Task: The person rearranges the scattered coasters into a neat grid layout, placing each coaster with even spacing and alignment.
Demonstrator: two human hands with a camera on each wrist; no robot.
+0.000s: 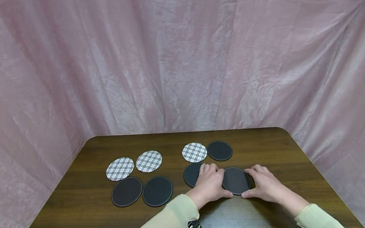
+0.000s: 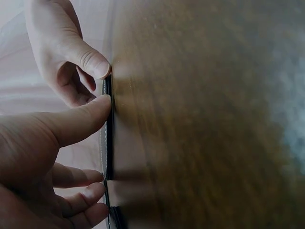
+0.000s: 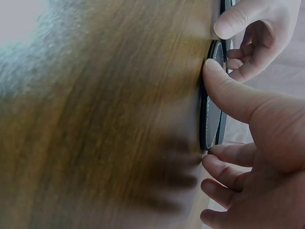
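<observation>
A round black leather-look coaster with pale edge stitching (image 1: 236,180) lies on a brown wood-grain table (image 1: 79,199) between 2 bare hands, its circular shape offering no long axis and neither hand clearly nearer. The left hand (image 1: 209,184) holds its left rim, the right hand (image 1: 265,185) its right, fingers spread wide, palms facing inward, 2 thumbs just apart at the near edge.
</observation>
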